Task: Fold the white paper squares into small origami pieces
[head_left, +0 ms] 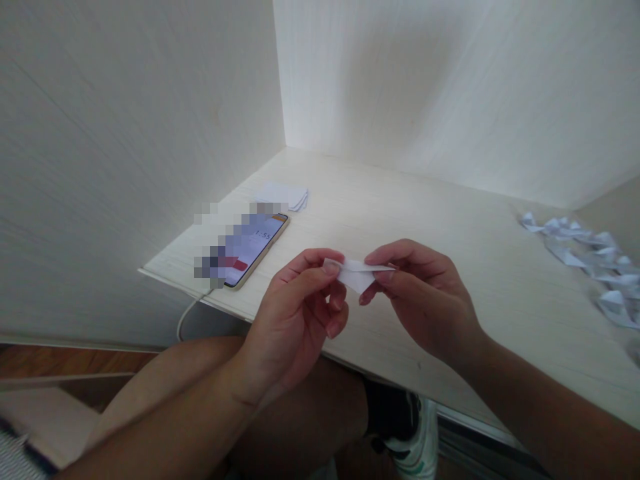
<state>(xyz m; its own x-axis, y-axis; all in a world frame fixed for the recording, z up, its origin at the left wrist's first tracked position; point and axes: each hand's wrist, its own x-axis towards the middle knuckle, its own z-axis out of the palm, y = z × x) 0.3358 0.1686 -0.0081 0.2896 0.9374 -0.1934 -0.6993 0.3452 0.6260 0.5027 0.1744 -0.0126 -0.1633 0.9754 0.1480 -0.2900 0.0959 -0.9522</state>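
Observation:
Both my hands hold one small folded white paper piece (357,273) in the air above the near edge of a pale wooden desk (400,213). My left hand (300,307) pinches its left end between thumb and forefinger. My right hand (420,293) pinches its right end, fingers curled. The paper hangs in a small triangle between the two pinches.
A phone (253,250) with its screen lit lies on the desk's left side, a white cable (186,319) running off the edge. A small stack of white paper (285,195) lies behind it. Several folded paper pieces (595,260) are scattered at the right. Pale walls enclose the desk.

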